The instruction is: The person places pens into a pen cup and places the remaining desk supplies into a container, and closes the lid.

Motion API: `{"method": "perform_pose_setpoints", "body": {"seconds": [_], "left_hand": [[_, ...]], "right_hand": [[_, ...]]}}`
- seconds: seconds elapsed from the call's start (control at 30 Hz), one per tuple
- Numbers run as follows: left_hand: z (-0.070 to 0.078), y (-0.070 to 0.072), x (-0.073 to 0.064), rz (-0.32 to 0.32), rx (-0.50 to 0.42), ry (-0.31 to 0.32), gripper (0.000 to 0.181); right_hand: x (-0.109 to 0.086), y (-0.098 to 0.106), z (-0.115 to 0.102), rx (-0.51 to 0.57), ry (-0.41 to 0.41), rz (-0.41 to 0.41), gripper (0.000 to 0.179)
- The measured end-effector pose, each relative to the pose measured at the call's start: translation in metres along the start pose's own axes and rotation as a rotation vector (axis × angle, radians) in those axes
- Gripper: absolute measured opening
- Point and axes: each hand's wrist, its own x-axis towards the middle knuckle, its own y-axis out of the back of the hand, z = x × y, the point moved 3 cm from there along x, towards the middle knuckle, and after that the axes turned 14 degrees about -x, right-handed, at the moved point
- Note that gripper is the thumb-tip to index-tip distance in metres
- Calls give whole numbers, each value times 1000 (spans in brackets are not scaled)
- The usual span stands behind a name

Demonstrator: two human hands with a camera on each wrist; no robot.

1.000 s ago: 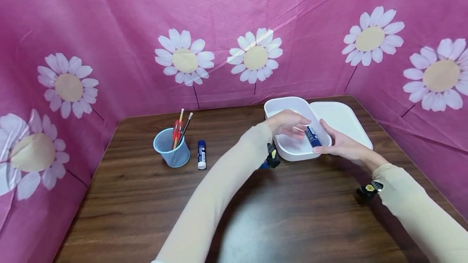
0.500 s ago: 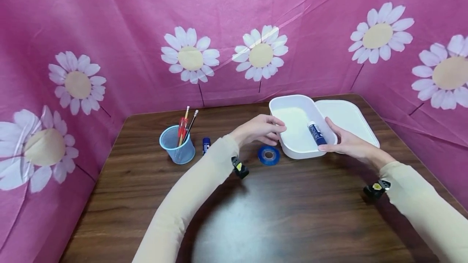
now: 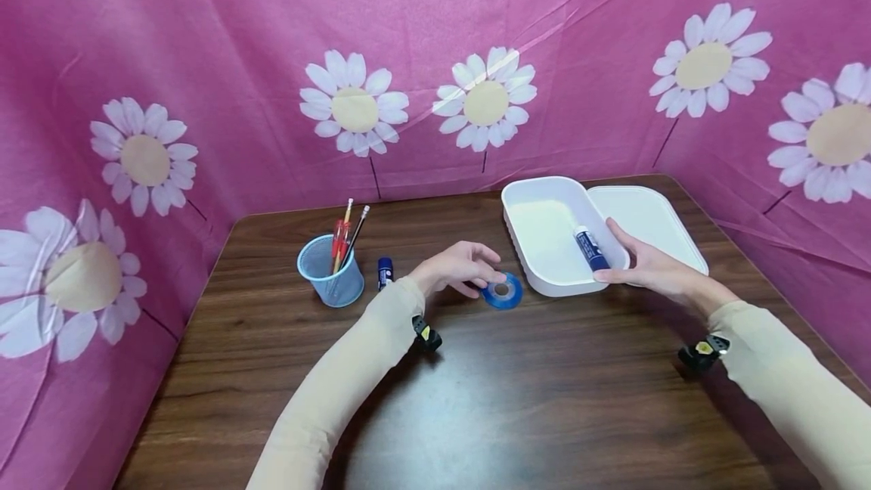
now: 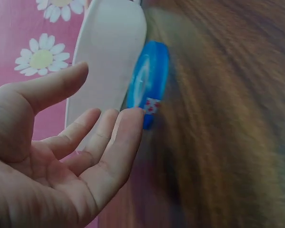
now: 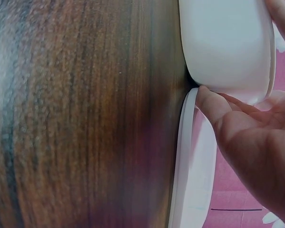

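My left hand (image 3: pixel 459 267) hovers beside a roll of blue tape (image 3: pixel 515 293) on the table, its fingertips right at the roll's near edge. In the left wrist view the thumb stands apart from the loosely bent fingers, with nothing between them, and the tape roll (image 4: pixel 157 71) lies just past the fingertips. My right hand (image 3: pixel 646 271) grips the right front corner of a white plastic box (image 3: pixel 544 248), thumb over the rim and fingers beneath. Inside the box, against its right wall, leans a blue glue stick (image 3: pixel 589 248).
Partly under the box, to its right, lies a white lid (image 3: pixel 656 229). At the left stands a light blue mesh pen cup (image 3: pixel 330 286) with pencils and red-handled items. Another glue stick (image 3: pixel 385 271) lies by the cup, partly hidden by the left arm. A pink flowered cloth (image 3: pixel 422 13) hangs behind.
My left hand has come out of the box, moved left and lowered to the tape roll, uncovering it. The right hand keeps its grip on the box corner. The head view has shifted slightly.
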Motion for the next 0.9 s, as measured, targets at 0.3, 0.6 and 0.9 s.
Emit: {"method": "perform_pose_setpoints", "body": {"seconds": [0.3,0.6,0.9], "left_hand": [[-15,-1,1,62,74,-36,63],[-17,-7,2,83,260,-72,84],[-19,-11,3,135,377,-146,70]], "right_hand": [[0,1,1,0,-1,9,110],[2,0,1,-6,5,7,110],[2,1,3,-27,-4,4,110]]}}
